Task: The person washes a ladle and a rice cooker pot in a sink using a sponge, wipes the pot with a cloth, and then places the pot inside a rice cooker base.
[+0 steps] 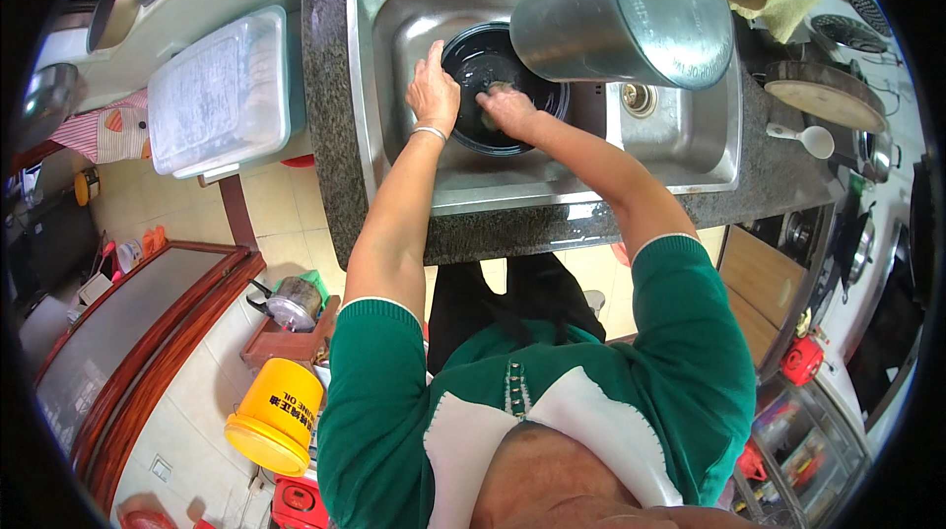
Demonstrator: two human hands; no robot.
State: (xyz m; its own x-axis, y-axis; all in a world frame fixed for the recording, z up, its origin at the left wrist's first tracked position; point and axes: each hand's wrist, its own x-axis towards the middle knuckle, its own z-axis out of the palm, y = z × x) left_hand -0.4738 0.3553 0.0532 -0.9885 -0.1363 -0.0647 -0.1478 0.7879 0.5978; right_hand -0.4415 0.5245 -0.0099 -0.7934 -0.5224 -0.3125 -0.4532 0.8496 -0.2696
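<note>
The black pot (483, 66) sits down in the left bowl of the sink (394, 36), where, I'd judge, any drips fall on steel and not on the counter (330, 174). My left hand (434, 98) lies on the pot's rim, on the side nearest the sink's left wall, forefinger stretched along it — a brace, I think, so the pot won't skate about under pressure. Whether its other fingers pinch the wall I can't tell; they are tucked from view.

My right hand (510, 111) reaches into the pot from the sink's front edge, fingers bunched over a small greenish pad (mostly hidden under them, so that's my reading of it). Bunching likely puts the push at the fingertips, against the inside.

Over the back of the sink looms a metal cylinder (611, 17), which hides part of the pot's far rim from me. The drain (639, 99) lies in the sink's right bowl, clear of the pot. A lidded tub (217, 86) stands left of the sink and a white spoon (816, 142) lies to its right — both probably set aside to leave my arms room.
</note>
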